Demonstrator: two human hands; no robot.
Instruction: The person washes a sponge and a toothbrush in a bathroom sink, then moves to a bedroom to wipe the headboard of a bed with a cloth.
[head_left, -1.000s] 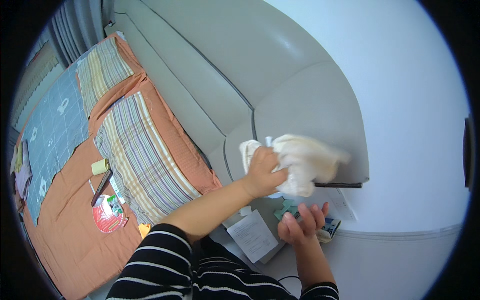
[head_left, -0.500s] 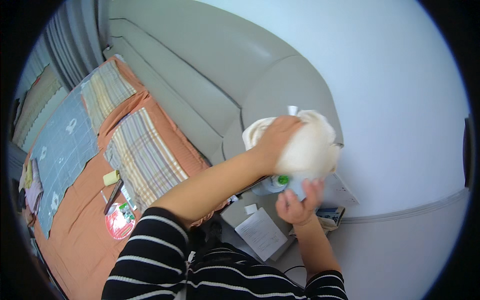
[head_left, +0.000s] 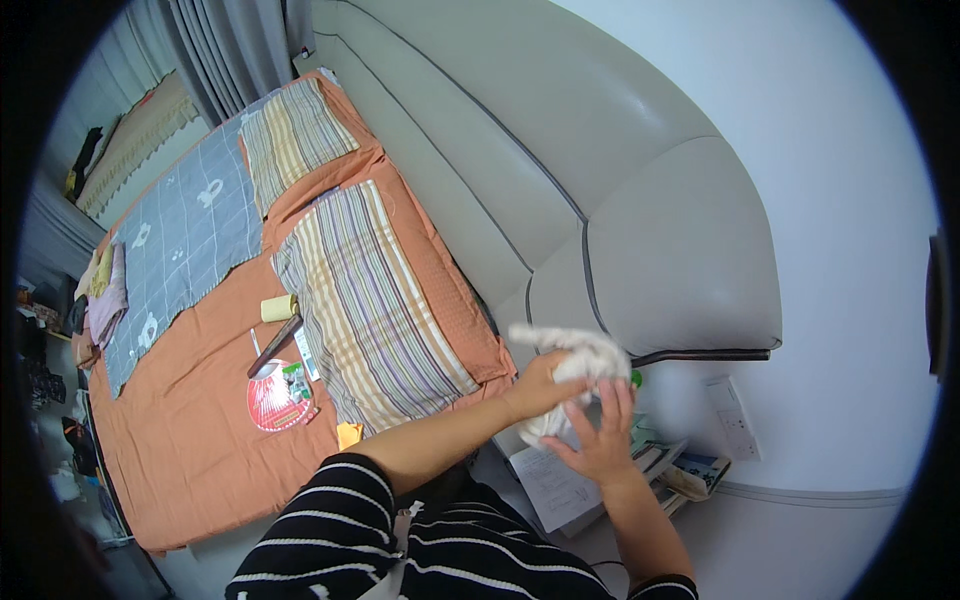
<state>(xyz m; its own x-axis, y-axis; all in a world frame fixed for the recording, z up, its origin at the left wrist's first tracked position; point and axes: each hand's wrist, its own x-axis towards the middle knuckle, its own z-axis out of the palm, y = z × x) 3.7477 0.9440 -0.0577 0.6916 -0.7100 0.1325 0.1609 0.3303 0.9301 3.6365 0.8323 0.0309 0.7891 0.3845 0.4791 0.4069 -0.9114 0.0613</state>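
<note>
A bunched cream-white cloth [head_left: 592,357] hangs in front of me above the bedside stand, blurred at its upper left end. My left hand [head_left: 541,388] grips it from the left, with its fingertips partly hidden in the folds. On the lower right side of the cloth, my right hand [head_left: 602,440] has its thumb and fingers spread against it. Just past the cloth shows the green cap [head_left: 636,379] of a bottle, the rest of which is mostly hidden.
Handwritten paper [head_left: 565,487] and books [head_left: 700,470] lie below my hands. Left is a bed with an orange sheet [head_left: 190,450], striped pillows [head_left: 365,300], a round red-white fan [head_left: 275,400] and a dark long case [head_left: 274,346]. A padded grey headboard [head_left: 670,240] meets the white wall with a socket [head_left: 735,420].
The cloth and my left hand have moved lower in the picture, and the cloth looks more bunched. My right hand has come up against it. The view has shifted, showing more of the bed.
</note>
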